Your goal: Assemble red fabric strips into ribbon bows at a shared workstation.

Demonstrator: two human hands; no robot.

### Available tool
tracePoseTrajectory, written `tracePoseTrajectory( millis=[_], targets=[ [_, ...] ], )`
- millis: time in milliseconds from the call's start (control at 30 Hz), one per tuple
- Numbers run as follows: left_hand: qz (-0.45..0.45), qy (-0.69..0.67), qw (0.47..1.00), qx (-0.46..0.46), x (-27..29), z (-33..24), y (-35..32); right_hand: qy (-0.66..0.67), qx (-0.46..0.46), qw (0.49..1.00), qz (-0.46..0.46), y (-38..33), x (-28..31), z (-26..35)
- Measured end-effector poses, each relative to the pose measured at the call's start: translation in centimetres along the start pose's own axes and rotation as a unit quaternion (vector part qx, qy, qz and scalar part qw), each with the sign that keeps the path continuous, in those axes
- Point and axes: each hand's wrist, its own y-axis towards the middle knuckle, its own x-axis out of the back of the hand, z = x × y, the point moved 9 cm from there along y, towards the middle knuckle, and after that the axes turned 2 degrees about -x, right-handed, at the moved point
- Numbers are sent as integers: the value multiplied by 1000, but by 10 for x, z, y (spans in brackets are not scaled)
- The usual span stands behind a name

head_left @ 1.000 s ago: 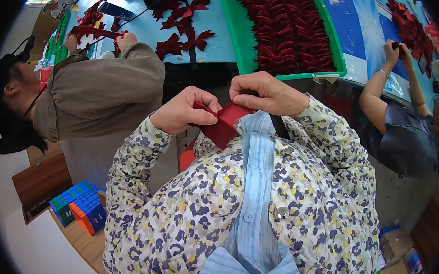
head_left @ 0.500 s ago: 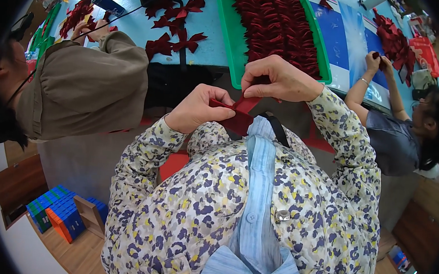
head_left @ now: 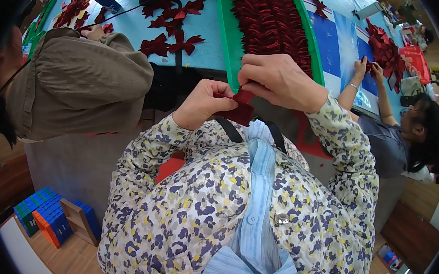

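My left hand (head_left: 204, 105) pinches a dark red ribbon bow (head_left: 240, 114) between thumb and fingers in front of my chest. A flat part of it hangs below the fingertips. From the other side, my right hand (head_left: 281, 81) is closed on the upper part of the same ribbon, its fingers curled and partly hiding it. Just beyond my hands a green tray (head_left: 223, 39) stands on the table, filled with rows of dark red bows (head_left: 272, 22).
Loose red bows (head_left: 178, 42) lie left of the tray on the light blue table (head_left: 205, 58). A person in a brown sleeve (head_left: 90, 80) works at left; another in grey (head_left: 379, 144) works at right near a pile of bows (head_left: 386, 52). Blue crates (head_left: 61, 220) stand on the floor.
My right hand has turned so its back faces up more, still at the ribbon. My left hand has shifted slightly. The left neighbour's arm has moved, and the view has tilted a little.
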Motion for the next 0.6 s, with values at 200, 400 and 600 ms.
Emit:
tracePoseTrajectory(
  millis=[200, 400, 600],
  targets=[
    [-34, 55, 995, -76, 17, -7, -8, -111, 9, 992, -50, 6, -9, 8],
    [-34, 97, 991, -80, 18, -12, -14, 56, -42, 997, -13, 9, -5, -9],
    [-11, 134, 988, -78, 5, -11, -12, 223, -62, 972, 42, 6, -15, -24]
  ],
)
